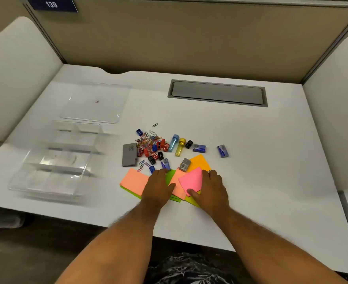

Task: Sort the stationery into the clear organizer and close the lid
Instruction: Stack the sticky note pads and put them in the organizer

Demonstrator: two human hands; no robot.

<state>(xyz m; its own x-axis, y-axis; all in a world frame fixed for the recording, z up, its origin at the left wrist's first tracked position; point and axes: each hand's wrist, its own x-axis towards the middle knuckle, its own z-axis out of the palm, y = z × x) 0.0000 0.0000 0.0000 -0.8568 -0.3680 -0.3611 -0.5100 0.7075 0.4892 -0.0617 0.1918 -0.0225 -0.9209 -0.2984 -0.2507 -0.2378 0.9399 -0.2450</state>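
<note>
A clear organizer with dividers stands empty at the left of the white desk, its clear lid lying flat behind it. Stationery is heaped mid-desk: coloured paper clips, small sharpeners, a grey case, blue and yellow tubes, small blue boxes. Sticky note pads lie in front: salmon, orange, green. My left hand rests flat on the pads. My right hand holds the pink pad, thumb on top.
A grey cable hatch is set into the desk at the back right. Beige partition walls enclose the desk behind and at both sides. The desk's front edge runs just under my forearms.
</note>
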